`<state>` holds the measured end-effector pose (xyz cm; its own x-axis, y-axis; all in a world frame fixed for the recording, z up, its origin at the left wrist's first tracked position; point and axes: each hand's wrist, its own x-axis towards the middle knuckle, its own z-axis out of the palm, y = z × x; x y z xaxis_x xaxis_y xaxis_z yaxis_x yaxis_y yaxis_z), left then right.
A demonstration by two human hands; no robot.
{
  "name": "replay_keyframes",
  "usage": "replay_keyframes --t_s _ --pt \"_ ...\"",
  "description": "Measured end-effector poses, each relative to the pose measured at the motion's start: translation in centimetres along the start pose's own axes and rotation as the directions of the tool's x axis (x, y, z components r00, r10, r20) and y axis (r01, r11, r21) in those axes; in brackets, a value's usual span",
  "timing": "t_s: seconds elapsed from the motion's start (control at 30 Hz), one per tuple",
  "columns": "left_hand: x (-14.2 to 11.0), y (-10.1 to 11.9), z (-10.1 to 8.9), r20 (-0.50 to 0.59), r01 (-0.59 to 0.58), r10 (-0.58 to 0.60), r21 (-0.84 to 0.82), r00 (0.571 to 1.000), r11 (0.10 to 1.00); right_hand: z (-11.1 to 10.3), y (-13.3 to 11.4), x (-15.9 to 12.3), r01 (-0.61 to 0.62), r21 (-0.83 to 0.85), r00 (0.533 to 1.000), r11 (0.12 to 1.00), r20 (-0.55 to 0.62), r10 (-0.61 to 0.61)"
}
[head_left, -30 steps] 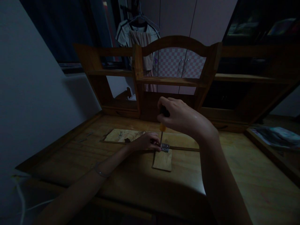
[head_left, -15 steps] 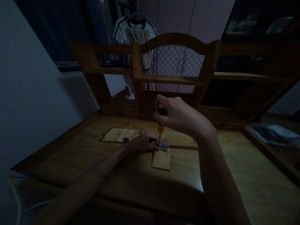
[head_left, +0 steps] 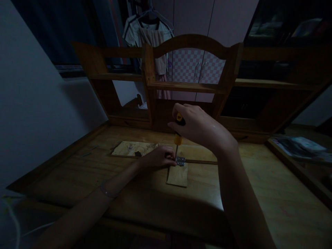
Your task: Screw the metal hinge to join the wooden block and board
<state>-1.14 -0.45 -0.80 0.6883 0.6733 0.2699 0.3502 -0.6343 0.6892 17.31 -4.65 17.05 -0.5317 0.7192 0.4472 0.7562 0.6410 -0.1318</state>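
My right hand (head_left: 197,126) is closed round the yellow and black handle of a screwdriver (head_left: 177,139), which stands nearly upright with its shaft pointing down. The shaft's lower end meets the left side of a small metal hinge (head_left: 181,161). That hinge lies across the joint between a small wooden piece (head_left: 177,176) and a long wooden board (head_left: 198,153) behind it. My left hand (head_left: 164,156) is pinched beside the shaft's tip, at the hinge's left edge; whatever its fingertips hold is hidden. A bracelet circles my left wrist.
The pieces lie on a wooden desk (head_left: 202,204). A wooden shelf unit (head_left: 186,87) rises along its back. Papers or books (head_left: 306,145) are at the right, beyond a raised wooden edge. A white cable (head_left: 15,219) hangs at the lower left. The light is dim.
My right hand's fingers have shifted on the screwdriver handle, with one fingertip now sticking out to the left. My left hand keeps its place at the hinge. The view has moved slightly.
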Motion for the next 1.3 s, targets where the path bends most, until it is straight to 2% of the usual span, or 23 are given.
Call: replay_keyframes --t_s 0.27,0.53,0.77,1.13,1.3 --pt "-0.04 0.18 -0.15 0.01 0.141 -0.141 -0.01 0.99 0.99 -0.33 -0.21 -0.23 0.029 0.056 0.998 0.998 0.047 -0.031" --pt "0.1 0.8 -0.55 0.046 0.104 -0.104 -0.017 0.994 0.994 -0.11 -0.09 0.06 -0.014 -0.045 1.0 0.999 0.009 0.014" --pt "-0.02 0.68 -0.7 0.071 0.157 -0.156 -0.023 0.985 0.987 -0.26 -0.35 -0.21 0.029 0.015 0.999 0.999 0.028 -0.029" --pt "-0.04 0.37 -0.72 0.072 0.089 -0.088 -0.012 0.993 0.996 0.01 -0.26 0.1 0.034 -0.014 0.999 0.999 -0.004 -0.034" --pt "-0.03 0.45 -0.97 0.121 0.116 -0.111 -0.038 0.986 0.992 -0.26 -0.5 -0.16 0.046 0.042 0.998 0.998 -0.042 -0.045"
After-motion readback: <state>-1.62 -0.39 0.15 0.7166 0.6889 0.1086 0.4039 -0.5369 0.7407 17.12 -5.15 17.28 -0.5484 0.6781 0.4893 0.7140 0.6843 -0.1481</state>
